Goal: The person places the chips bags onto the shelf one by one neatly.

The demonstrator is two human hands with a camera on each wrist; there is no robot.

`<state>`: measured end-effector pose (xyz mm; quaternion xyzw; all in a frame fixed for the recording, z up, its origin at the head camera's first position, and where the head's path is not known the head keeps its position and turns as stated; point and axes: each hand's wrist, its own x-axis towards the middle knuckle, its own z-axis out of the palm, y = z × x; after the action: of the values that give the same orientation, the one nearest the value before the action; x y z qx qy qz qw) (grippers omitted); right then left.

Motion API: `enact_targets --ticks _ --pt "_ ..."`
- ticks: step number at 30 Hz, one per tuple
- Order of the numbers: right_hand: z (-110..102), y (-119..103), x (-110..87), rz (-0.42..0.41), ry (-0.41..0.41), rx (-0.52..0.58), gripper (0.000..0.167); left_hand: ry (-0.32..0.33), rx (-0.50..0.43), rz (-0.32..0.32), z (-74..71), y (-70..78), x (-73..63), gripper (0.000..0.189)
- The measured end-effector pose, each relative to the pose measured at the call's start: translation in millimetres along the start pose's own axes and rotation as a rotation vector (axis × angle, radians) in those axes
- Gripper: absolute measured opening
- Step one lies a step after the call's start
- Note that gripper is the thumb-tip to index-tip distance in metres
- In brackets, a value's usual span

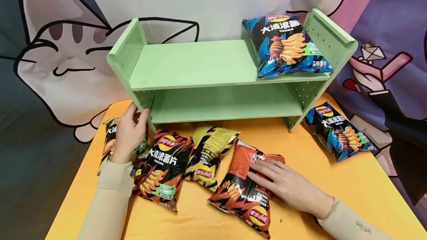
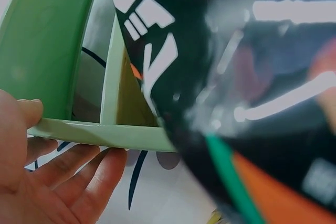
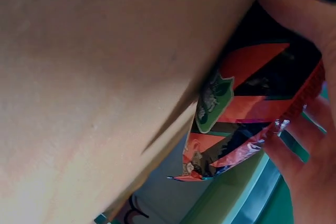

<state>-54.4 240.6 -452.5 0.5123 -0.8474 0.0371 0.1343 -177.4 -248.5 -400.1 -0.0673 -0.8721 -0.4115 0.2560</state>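
My left hand (image 1: 130, 132) grips the lower left side of a green two-tier shelf (image 1: 200, 64). In the left wrist view, the thumb lies on one face of the panel's edge (image 2: 100, 135) and the fingers on the other. A black and orange chip bag (image 2: 236, 129) fills much of that view. My right hand (image 1: 283, 180) rests on a red and black chip bag (image 1: 240, 188), fingers extended over its surface. The right wrist view shows the thumb (image 3: 294, 14) at that bag's side; the head view hides it.
A blue chip bag (image 1: 287, 47) leans on the shelf's upper right. Another blue bag (image 1: 340, 132) lies right of the shelf. In front lie a yellow bag (image 1: 210, 155) and a black and red bag (image 1: 163, 169), with another bag (image 1: 108, 140) by the left forearm. A yellow cloth (image 1: 186, 221) covers the table.
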Motion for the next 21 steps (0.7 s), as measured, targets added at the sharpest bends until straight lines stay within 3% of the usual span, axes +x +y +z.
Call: enact_targets --ticks 2,8,21 --pt "0 1 0.9 -0.001 0.030 -0.023 0.047 0.000 0.001 0.002 0.6 -0.4 0.5 0.034" --pt "-2 5 3.5 -0.019 0.121 -0.030 0.049 0.001 0.000 0.003 1.4 -0.7 0.2 0.034" --pt "-13 13 1.0 -0.067 0.283 0.100 0.043 0.005 0.003 0.001 1.6 0.5 -1.1 0.032"
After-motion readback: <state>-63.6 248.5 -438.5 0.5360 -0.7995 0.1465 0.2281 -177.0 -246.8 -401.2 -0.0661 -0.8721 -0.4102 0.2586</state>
